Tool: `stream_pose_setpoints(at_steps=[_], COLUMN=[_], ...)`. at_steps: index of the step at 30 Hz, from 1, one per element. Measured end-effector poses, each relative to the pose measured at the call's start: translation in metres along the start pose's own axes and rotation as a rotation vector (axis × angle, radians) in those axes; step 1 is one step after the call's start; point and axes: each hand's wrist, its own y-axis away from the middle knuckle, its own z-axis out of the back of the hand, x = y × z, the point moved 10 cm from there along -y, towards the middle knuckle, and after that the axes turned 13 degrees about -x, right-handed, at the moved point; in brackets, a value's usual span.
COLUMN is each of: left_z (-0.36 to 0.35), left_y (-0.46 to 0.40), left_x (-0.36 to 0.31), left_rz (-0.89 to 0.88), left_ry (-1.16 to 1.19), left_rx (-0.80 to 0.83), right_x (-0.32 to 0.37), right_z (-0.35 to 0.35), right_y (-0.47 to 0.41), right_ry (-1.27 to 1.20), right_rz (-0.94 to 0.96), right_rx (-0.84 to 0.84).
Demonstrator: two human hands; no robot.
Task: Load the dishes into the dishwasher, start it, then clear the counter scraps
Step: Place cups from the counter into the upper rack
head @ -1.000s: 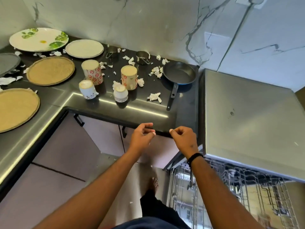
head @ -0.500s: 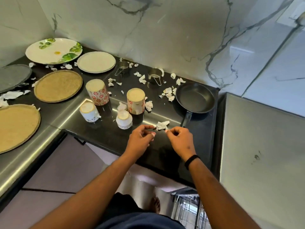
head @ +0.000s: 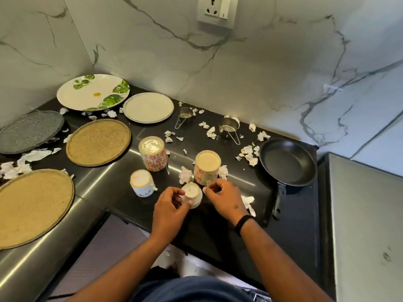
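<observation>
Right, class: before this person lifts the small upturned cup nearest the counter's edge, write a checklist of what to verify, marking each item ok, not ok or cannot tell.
1. Left hand has a grip on the small upturned cup: cannot tell; its fingers lie at the cup's side.
2. Right hand holds the cup: cannot tell; it sits close beside it.
3. Cup stands apart from the red-patterned mug: cannot tell; they look very close.
4. Paper scraps clear of the cup: not ok; one lies right behind it.
5. Frying pan handle out of the hands' way: ok.
6. Dishwasher open and ready: cannot tell; not visible now.
</observation>
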Motion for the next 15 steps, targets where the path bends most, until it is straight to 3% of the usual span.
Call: stream_pose_setpoints(at_steps=[9, 15], left_z=[-0.017, -0.019], left_y=[-0.020, -0.024], left_x=[0.018, 0.014], left_rz=[-0.100, -0.183], left_ry=[-0.046, -0.062], left_rx=[0.224, 0.266], right_x=[-0.011, -0.012], right_z=[-0.048, -0.049], right_y=[-0.010, -0.010], right_ry=[0.030, 0.021], right_rz=[-0.087, -0.126], right_rx=[0.017, -0.036])
